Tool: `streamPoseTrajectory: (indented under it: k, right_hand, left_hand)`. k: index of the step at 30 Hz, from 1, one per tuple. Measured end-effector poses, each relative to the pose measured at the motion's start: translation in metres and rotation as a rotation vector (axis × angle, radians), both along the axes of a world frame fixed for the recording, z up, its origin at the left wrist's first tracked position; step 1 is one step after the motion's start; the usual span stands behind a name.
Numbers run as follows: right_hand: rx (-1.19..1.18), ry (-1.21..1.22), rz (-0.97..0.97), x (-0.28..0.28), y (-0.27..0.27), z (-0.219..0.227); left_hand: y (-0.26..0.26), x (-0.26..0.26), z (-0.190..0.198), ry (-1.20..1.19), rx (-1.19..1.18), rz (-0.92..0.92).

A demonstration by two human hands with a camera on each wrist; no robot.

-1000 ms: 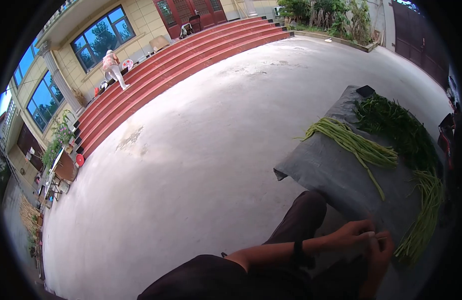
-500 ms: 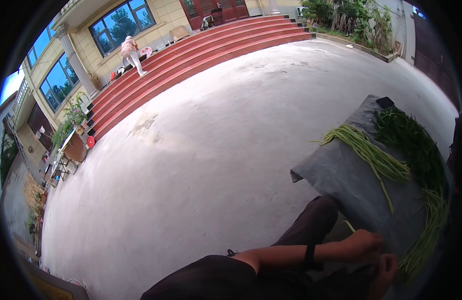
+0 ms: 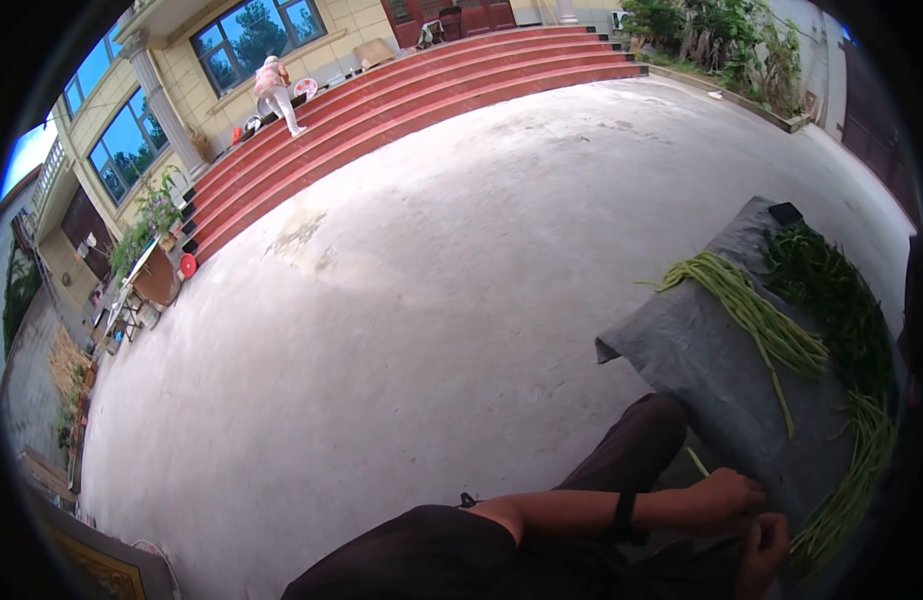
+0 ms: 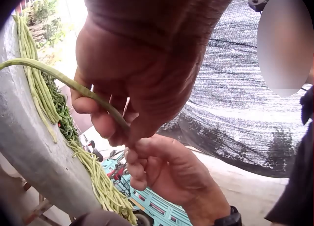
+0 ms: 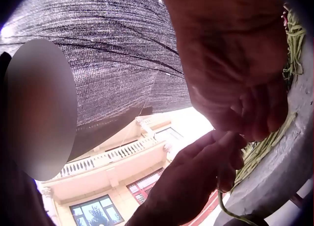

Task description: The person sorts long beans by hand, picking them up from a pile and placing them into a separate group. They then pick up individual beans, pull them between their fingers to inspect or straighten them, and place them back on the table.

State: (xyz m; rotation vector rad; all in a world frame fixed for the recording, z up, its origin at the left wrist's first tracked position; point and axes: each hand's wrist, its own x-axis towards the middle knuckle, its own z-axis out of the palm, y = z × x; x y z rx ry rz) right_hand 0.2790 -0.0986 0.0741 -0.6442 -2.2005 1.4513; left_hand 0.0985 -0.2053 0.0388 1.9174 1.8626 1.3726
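Note:
Between the thumb and curled fingers of my left hand (image 3: 722, 500) is a long green bean (image 4: 59, 76), its free end arching out over the grey sheet in the left wrist view. My right hand (image 4: 179, 174) meets it from below, thumb and fingertips pinching at the bean's near end. The fingertips of both hands are close together in the right wrist view, where the bean (image 5: 226, 209) dangles under my left hand (image 5: 191, 177). One bundle of long beans (image 3: 747, 310) lies on the grey-covered table (image 3: 662, 340); another bundle (image 3: 852, 480) is beside my right hand.
Dark leafy greens (image 3: 832, 300) and a black phone-like object (image 3: 785, 213) lie along the table's far side. Past the concrete yard (image 3: 382, 380), a person (image 3: 273, 93) bends on the red steps (image 3: 402, 95). Dark netting (image 5: 122, 64) hangs overhead.
The head view has swung left, so the scene sits farther right. A piece of bean now shows beyond my left hand. My right hand is lower and slightly apart from the left in the head view.

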Motion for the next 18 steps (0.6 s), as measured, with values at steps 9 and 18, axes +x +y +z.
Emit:
streamPoseTrajectory:
  k: [9,18]
  right_hand:
    - [0.382,-0.033,-0.056,-0.011,-0.01,0.007]
    - [0.451,0.035,-0.174,-0.013,-0.005,-0.005]
  left_hand:
    - [-0.005,0.002,0.008,-0.083,0.032,0.028]
    - [-0.005,0.009,0.016,-0.194,0.091,0.057]
